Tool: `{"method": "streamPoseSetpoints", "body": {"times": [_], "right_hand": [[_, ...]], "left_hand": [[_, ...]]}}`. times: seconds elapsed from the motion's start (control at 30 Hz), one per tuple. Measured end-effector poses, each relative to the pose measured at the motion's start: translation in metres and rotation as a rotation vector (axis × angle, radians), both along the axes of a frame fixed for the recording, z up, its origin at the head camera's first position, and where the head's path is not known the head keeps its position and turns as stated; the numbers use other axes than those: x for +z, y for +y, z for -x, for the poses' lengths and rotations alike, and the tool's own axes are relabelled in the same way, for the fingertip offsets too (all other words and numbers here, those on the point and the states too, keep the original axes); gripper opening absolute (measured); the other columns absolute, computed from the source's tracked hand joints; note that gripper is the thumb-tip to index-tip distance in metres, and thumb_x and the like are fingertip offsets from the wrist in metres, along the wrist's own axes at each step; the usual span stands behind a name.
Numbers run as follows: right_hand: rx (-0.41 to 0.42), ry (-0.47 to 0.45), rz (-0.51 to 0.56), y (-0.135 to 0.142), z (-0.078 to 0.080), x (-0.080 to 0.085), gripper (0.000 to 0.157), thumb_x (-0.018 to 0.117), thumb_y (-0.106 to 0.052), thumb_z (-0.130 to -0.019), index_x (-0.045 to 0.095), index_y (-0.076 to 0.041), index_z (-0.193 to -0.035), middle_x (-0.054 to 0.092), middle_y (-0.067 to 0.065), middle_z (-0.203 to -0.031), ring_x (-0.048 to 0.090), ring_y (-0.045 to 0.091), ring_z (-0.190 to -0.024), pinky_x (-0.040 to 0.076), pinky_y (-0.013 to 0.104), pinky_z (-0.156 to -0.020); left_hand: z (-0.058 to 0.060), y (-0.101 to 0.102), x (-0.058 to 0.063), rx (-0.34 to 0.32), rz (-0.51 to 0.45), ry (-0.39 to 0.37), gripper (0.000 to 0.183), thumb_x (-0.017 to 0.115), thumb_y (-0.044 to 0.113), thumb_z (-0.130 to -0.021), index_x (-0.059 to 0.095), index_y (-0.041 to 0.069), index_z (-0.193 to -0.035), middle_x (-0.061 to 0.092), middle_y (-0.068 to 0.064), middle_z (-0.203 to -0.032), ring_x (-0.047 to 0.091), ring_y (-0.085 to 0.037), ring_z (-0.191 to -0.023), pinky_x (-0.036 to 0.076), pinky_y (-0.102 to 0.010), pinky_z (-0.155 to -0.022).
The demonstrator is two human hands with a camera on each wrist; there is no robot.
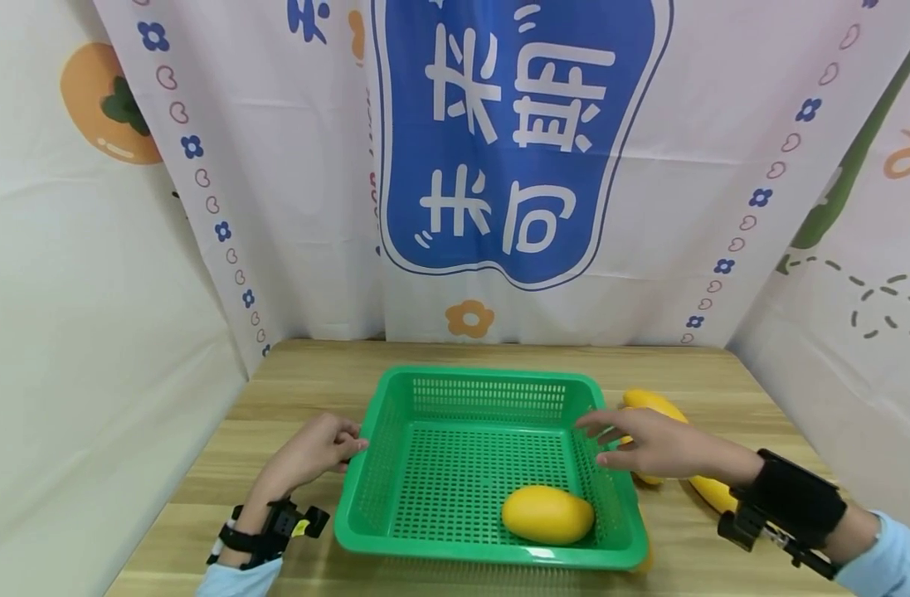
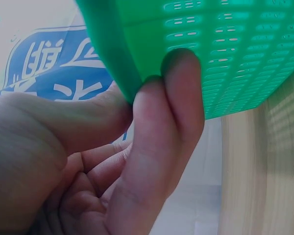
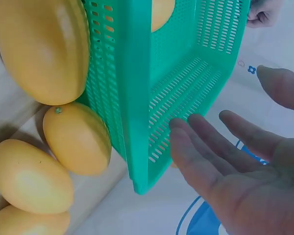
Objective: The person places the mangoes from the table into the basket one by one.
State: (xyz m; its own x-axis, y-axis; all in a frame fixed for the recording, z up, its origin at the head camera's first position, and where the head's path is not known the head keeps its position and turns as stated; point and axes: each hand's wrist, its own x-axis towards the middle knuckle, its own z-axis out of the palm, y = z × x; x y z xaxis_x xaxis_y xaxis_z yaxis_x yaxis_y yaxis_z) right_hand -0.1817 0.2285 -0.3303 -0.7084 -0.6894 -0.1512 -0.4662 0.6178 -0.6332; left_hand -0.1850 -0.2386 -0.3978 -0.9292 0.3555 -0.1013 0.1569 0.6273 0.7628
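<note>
A green plastic basket (image 1: 469,377) with slotted sides sits on the wooden table. One yellow mango (image 1: 547,515) lies in its near right corner. My left hand (image 1: 320,448) pinches the basket's left rim; in the left wrist view the thumb is on one side of the rim and fingers (image 2: 154,127) press the slotted wall from the other. Over the right rim hovers my right hand (image 1: 652,441), fingers spread and relaxed, holding nothing. The right wrist view shows its fingers (image 3: 196,161) beside the basket's rim (image 3: 134,98).
Several more mangoes (image 3: 78,139) lie on the table along the basket's right outer side, partly hidden by my right hand and forearm in the head view. The wooden table (image 1: 275,381) ends at a printed cloth backdrop (image 1: 320,274), with white cloth at both sides.
</note>
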Motion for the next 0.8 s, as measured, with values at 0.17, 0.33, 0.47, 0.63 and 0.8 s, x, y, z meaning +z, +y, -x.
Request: {"method": "streamPoseSetpoints", "body": {"times": [0.17, 0.33, 0.47, 0.63, 0.8], "right_hand": [[-0.017, 0.046, 0.029, 0.008, -0.002, -0.002, 0.048, 0.064, -0.027, -0.098, 0.053, -0.002, -0.137, 0.064, 0.019, -0.126, 0.063, 0.036, -0.113, 0.059, 0.029, -0.085], [-0.069, 0.072, 0.065, 0.016, -0.005, -0.002, 0.044, 0.063, -0.025, -0.098, 0.054, -0.002, -0.136, 0.065, 0.018, -0.122, 0.064, 0.033, -0.109, 0.057, 0.025, -0.084], [-0.109, 0.066, 0.072, 0.025, -0.006, -0.002, 0.044, 0.062, -0.022, -0.099, 0.053, -0.001, -0.137, 0.064, 0.02, -0.123, 0.065, 0.031, -0.107, 0.057, 0.027, -0.082], [-0.141, 0.071, 0.068, 0.038, -0.007, -0.002, 0.046, 0.063, -0.021, -0.099, 0.051, 0.0, -0.139, 0.063, 0.02, -0.126, 0.065, 0.031, -0.107, 0.057, 0.025, -0.082], [-0.172, 0.108, 0.059, 0.053, -0.007, -0.002, 0.046, 0.063, -0.018, -0.098, 0.051, 0.002, -0.138, 0.064, 0.02, -0.123, 0.067, 0.03, -0.104, 0.057, 0.023, -0.08]], "left_hand": [[0.0, -0.001, -0.001, 0.002, -0.007, -0.003, 0.026, 0.06, 0.01, -0.099, 0.066, -0.01, -0.115, 0.071, -0.005, -0.083, 0.068, -0.016, -0.076, 0.062, -0.03, -0.067], [0.0, 0.0, -0.002, 0.007, -0.001, 0.0, 0.028, 0.061, 0.01, -0.099, 0.066, -0.011, -0.117, 0.071, -0.005, -0.084, 0.068, -0.016, -0.077, 0.062, -0.028, -0.067], [0.0, 0.0, -0.002, 0.01, 0.0, -0.004, 0.027, 0.061, 0.01, -0.099, 0.066, -0.011, -0.116, 0.072, -0.006, -0.084, 0.069, -0.016, -0.077, 0.062, -0.029, -0.067], [0.0, 0.0, -0.002, 0.009, -0.004, -0.003, 0.027, 0.061, 0.01, -0.099, 0.066, -0.011, -0.116, 0.071, -0.006, -0.083, 0.068, -0.016, -0.076, 0.062, -0.03, -0.067], [0.0, -0.001, -0.002, 0.005, -0.005, -0.001, 0.028, 0.061, 0.011, -0.099, 0.066, -0.011, -0.117, 0.07, -0.005, -0.081, 0.067, -0.016, -0.074, 0.063, -0.033, -0.069]]}}
